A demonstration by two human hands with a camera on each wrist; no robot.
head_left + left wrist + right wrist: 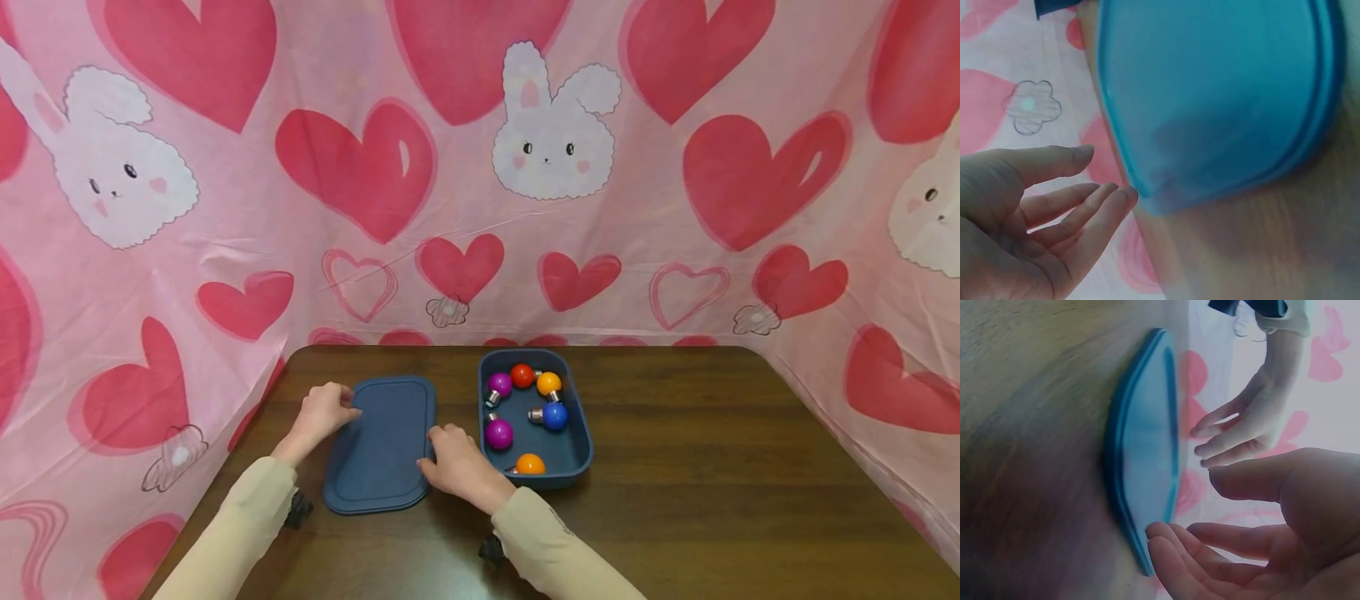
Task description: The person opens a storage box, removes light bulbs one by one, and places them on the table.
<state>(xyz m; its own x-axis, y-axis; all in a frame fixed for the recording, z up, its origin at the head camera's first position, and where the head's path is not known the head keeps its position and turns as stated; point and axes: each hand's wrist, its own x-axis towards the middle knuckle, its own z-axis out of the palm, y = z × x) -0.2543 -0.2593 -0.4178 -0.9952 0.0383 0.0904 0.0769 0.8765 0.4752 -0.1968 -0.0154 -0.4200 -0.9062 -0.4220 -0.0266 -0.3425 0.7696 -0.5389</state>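
Note:
A flat dark-blue lid [382, 442] with rounded corners lies on the wooden table. My left hand [322, 410] hovers at its far left edge, fingers loosely bent, thumb apart from them and nothing between. At the lid's right edge is my right hand [459, 462], its fingers spread and relaxed; in the right wrist view its fingertips [1159, 530] overlap the lid's near end. To the right stands a dark-blue box [577, 450] without a cover. Inside lie colored bulbs with metal screw bases: purple bulbs [498, 433], a red bulb [522, 376], orange bulbs [530, 464] and a blue bulb [555, 416].
The brown wooden table [697, 467] extends right of the box. A pink cloth [465, 183] with hearts and rabbits hangs behind and along both sides of the table. Black wrist straps [298, 508] show beneath the sleeves [247, 517].

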